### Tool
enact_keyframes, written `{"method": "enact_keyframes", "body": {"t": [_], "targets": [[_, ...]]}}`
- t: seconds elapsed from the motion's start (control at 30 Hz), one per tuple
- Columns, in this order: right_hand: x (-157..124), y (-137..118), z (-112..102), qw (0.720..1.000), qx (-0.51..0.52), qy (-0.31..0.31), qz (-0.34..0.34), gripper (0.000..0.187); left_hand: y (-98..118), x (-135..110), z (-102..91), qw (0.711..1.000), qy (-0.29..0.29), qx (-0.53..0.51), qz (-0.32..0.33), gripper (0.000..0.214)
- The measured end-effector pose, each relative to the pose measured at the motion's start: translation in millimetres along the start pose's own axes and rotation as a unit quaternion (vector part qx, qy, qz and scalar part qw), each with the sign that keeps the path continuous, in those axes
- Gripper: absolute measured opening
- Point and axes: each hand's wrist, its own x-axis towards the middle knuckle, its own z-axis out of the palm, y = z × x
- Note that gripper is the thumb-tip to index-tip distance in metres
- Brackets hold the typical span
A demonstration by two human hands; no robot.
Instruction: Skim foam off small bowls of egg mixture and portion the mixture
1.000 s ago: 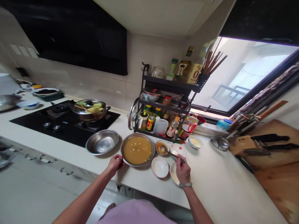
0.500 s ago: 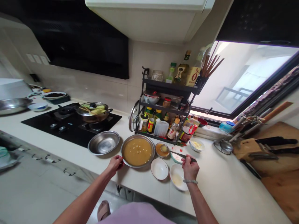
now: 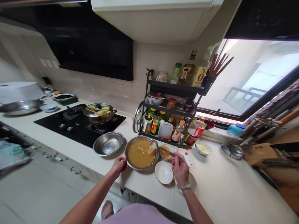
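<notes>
My left hand (image 3: 119, 165) pinches the near-left rim of a shallow metal basin (image 3: 137, 168). Brown liquid (image 3: 137, 155) with small pale bits floating on it fills much of the basin. In my right hand (image 3: 181, 169) is a ladle (image 3: 166, 150), gripped by its dark handle. Its bowl is tilted over the right side of the basin, at or just above the liquid. Beneath the ladle's handle stands a small bowl of brown sauce (image 3: 165, 155). A white bowl (image 3: 163, 173) sits left of my right hand, and another white bowl (image 3: 192, 183) is partly hidden behind my wrist.
An empty metal basin (image 3: 109, 144) stands left of the full one. On the black stove (image 3: 79, 130) is a lidded pan (image 3: 99, 115). A spice rack (image 3: 161, 140) with several bottles is behind. At right are a bowl of yellowish pieces (image 3: 203, 148) and a knife block (image 3: 260, 152).
My right hand has moved the ladle left, from over the small sauce bowl to over the basin, and tilted its bowl. My left hand remains at the basin's rim. The view has shifted slightly.
</notes>
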Motion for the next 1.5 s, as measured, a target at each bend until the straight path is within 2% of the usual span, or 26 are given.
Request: {"method": "enact_keyframes", "body": {"t": [0.07, 0.17, 0.23, 0.27, 0.4, 0.5, 0.6, 0.67, 0.77, 0.87, 1.03, 1.23, 1.4, 1.5], "targets": [[-6, 1, -1, 0.992, -0.055, -0.047, -0.102, 0.03, 0, 0, -0.1, 1.0, 0.001, 0.0, 0.0, 0.035], [-8, 0, -10, 0.953, -0.134, -0.069, -0.264, 0.023, -1, 1, -0.4, 1.0, 0.003, -0.001, -0.001, 0.035], [-4, 2, -19, 0.929, -0.175, -0.05, -0.322, 0.024, -1, 1, -0.7, 1.0, 0.004, -0.001, -0.002, 0.035], [-2, 4, -24, 0.925, -0.192, -0.034, -0.327, 0.024, -1, 1, -0.9, 1.0, 0.004, -0.001, -0.002, 0.036], [5, 22, -42, 0.938, -0.232, 0.011, -0.258, 0.023, 1, 1, -1.7, 1.0, 0.0, -0.001, -0.001, 0.035], [2, 40, -49, 0.956, -0.225, 0.009, -0.187, 0.028, 2, -1, -2.4, 1.0, -0.009, -0.001, 0.001, 0.035], [-2, 50, -51, 0.98, -0.185, 0.018, -0.073, 0.036, 3, -3, -2.9, 1.0, -0.018, -0.001, 0.005, 0.035], [-3, 52, -51, 0.988, -0.145, 0.051, 0.015, 0.041, 4, -4, -3.1, 1.0, -0.02, 0.0, 0.005, 0.035], [1, 48, -52, 0.985, -0.068, 0.119, 0.107, 0.041, 4, -4, -3.2, 1.0, -0.018, 0.0, 0.003, 0.035], [7, 39, -55, 0.975, -0.012, 0.161, 0.154, 0.036, 4, -4, -3.0, 1.0, -0.017, 0.0, 0.003, 0.035], [11, 25, -59, 0.969, 0.022, 0.192, 0.156, 0.034, 4, -5, -2.6, 1.0, -0.018, 0.001, 0.004, 0.036], [14, 9, -50, 0.972, 0.06, 0.177, 0.144, 0.035, 6, -6, -2.1, 1.0, -0.021, 0.003, 0.002, 0.036], [9, -1, -25, 0.984, 0.068, 0.112, 0.124, 0.043, 4, -4, -1.6, 1.0, -0.015, 0.005, 0.0, 0.036], [-2, -2, -11, 0.996, 0.039, 0.049, 0.061, 0.039, 3, -3, -1.5, 1.0, -0.011, 0.004, 0.001, 0.035]]}}
